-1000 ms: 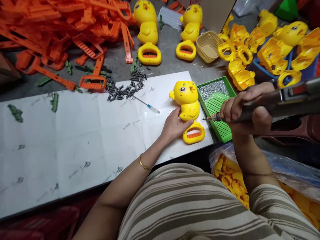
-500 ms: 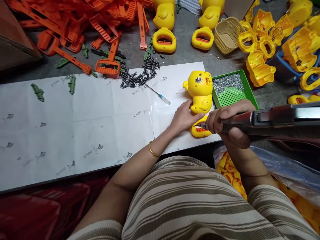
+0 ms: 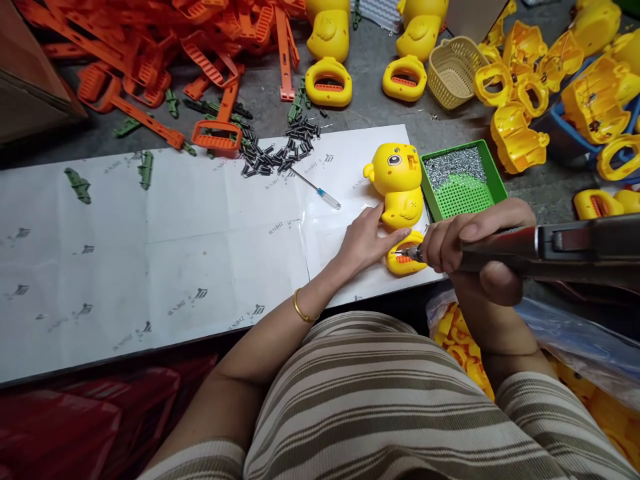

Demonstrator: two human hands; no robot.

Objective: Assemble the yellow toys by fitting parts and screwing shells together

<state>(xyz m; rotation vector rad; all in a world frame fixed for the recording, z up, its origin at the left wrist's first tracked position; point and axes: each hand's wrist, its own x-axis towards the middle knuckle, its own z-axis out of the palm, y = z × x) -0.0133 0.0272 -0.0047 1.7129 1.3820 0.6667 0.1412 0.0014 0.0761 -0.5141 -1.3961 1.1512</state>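
Note:
A yellow duck-shaped toy (image 3: pixel 397 183) with an orange-lined handle lies on the white board (image 3: pixel 175 240). My left hand (image 3: pixel 367 240) presses on the toy's lower body, fingers curled against it. My right hand (image 3: pixel 475 250) is wrapped round a dark powered screwdriver (image 3: pixel 550 247). The screwdriver's tip touches the toy's handle beside my left thumb. A green tray (image 3: pixel 463 183) holding small silver screws sits just right of the toy.
A pile of orange plastic strips (image 3: pixel 150 53) fills the far left. Black pins (image 3: pixel 277 150) and a small screwdriver (image 3: pixel 317 193) lie on the board. Two finished ducks (image 3: pixel 327 53), a beige basket (image 3: pixel 453 70) and several yellow shells (image 3: pixel 550 87) lie beyond. A bag of yellow parts (image 3: pixel 460 340) sits by my right knee.
My right hand brought the screwdriver tip from beside the green tray down onto the toy's handle. My left hand stayed on the toy. The camera tilted slightly.

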